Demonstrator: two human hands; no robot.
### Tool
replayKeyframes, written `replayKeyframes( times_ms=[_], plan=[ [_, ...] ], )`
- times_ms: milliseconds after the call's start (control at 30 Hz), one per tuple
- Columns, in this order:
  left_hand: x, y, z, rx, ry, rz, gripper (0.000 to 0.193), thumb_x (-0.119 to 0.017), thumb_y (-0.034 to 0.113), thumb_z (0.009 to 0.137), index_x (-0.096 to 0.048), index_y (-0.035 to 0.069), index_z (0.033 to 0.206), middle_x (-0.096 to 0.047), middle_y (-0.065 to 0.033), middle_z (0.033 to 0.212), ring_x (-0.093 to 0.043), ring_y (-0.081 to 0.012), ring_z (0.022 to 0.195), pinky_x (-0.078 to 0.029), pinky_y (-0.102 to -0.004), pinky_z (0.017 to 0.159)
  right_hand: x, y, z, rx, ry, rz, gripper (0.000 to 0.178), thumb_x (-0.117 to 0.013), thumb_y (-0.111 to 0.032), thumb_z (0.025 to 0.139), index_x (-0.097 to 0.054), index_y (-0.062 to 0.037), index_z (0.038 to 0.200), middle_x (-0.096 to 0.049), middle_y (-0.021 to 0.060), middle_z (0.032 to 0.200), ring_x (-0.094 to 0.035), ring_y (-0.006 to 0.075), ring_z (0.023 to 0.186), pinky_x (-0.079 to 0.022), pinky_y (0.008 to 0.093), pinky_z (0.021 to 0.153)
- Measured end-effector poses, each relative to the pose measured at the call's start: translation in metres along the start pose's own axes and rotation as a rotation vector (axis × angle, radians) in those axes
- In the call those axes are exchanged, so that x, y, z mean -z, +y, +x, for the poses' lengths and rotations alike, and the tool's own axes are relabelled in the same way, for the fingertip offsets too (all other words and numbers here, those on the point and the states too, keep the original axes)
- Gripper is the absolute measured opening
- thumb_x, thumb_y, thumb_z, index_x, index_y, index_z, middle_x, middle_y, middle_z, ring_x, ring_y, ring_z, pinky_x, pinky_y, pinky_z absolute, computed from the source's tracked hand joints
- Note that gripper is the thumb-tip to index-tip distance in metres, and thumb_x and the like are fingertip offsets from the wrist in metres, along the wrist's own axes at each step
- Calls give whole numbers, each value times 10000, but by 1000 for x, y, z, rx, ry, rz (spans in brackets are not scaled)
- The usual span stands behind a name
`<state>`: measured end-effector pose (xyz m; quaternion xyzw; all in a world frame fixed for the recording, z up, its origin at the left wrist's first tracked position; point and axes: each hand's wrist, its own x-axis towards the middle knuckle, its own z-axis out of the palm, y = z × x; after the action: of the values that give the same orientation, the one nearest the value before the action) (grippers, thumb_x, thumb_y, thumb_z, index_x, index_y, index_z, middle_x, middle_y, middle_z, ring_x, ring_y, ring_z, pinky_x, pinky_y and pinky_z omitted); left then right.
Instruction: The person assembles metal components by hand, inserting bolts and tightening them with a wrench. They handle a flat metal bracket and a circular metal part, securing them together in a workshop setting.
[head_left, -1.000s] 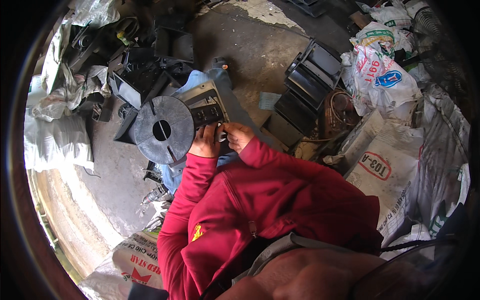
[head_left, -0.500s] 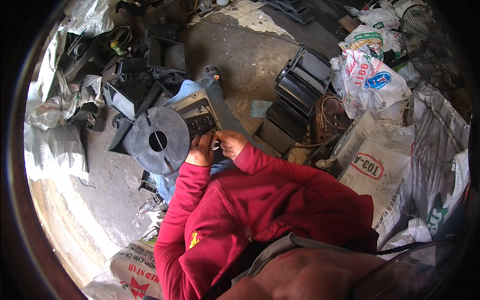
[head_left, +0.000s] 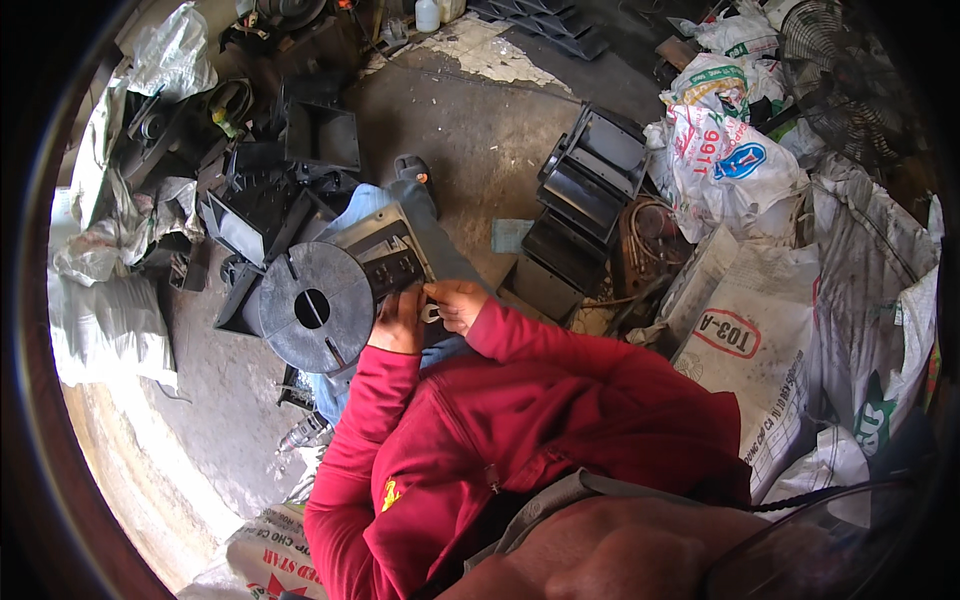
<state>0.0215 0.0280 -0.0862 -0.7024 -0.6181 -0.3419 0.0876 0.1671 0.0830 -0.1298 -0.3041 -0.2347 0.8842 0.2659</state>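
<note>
A grey plastic appliance casing (head_left: pixel 385 250) with a dark round disc (head_left: pixel 315 308) on its left part lies across my lap, on blue trousers. My left hand (head_left: pixel 398 325) grips the casing's near edge, just right of the disc. My right hand (head_left: pixel 457 303) is beside it, fingers pinched on a small pale part (head_left: pixel 431 313) at the casing's dark slotted panel (head_left: pixel 392 272). Both sleeves are red. The fingertips of both hands almost touch.
Black plastic housings (head_left: pixel 290 170) are piled at the far left on the concrete floor. A stack of black ribbed trays (head_left: pixel 580 200) stands at the right, with coiled wire (head_left: pixel 650 235) behind it. Printed white sacks (head_left: pixel 740 340) line the right side, crumpled plastic sheets (head_left: pixel 110 300) the left.
The view has shifted, so the casing and hands sit lower and further right in the picture. Both hands stay at the casing's near edge, the right hand's fingers now closer to the left.
</note>
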Motion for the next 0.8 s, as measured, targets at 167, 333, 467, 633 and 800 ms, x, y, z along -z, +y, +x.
replayKeyframes(
  times_ms=[167, 333, 467, 633, 800],
  plan=[
    [1, 3, 3, 9, 36, 41, 115, -653, 269, 863, -633, 156, 863, -644, -67, 658, -629, -264, 520, -479, -364, 449, -2, -6, 1, -59, 7, 38, 190, -572, -270, 950, -570, -109, 849, -353, -85, 533, -311, 16, 415, -242, 183, 369],
    [-6, 3, 8, 17, 29, 64, 165, -663, 306, 856, -609, 162, 796, -637, -70, 623, -624, -257, 501, -468, -368, 434, -12, -16, -4, -81, 82, 8, 240, -561, -322, 952, -552, -123, 819, -353, -75, 520, -320, 31, 408, -228, 202, 353],
    [-2, -1, 5, 35, -9, -46, 166, -679, 296, 832, -658, 175, 944, -668, -91, 717, -644, -292, 562, -500, -384, 501, -2, -11, 3, -14, 123, -119, 288, -631, -353, 906, -525, -142, 741, -358, -74, 508, -301, 44, 377, -195, 224, 347],
    [7, 0, 2, 35, -51, -84, 204, -679, 256, 832, -648, 146, 1002, -677, -103, 818, -665, -286, 668, -512, -377, 550, -11, -17, 4, 43, 173, -193, 351, -719, -335, 846, -537, -153, 608, -403, -70, 505, -296, 29, 376, -171, 229, 357],
    [6, -2, -7, 37, 24, -61, 192, -706, 182, 812, -658, 147, 995, -661, -45, 781, -654, -256, 630, -505, -334, 509, -11, -14, 0, 92, 139, -241, 284, -690, -247, 876, -582, -122, 644, -429, -76, 541, -318, 9, 403, -179, 217, 362]
  ],
)
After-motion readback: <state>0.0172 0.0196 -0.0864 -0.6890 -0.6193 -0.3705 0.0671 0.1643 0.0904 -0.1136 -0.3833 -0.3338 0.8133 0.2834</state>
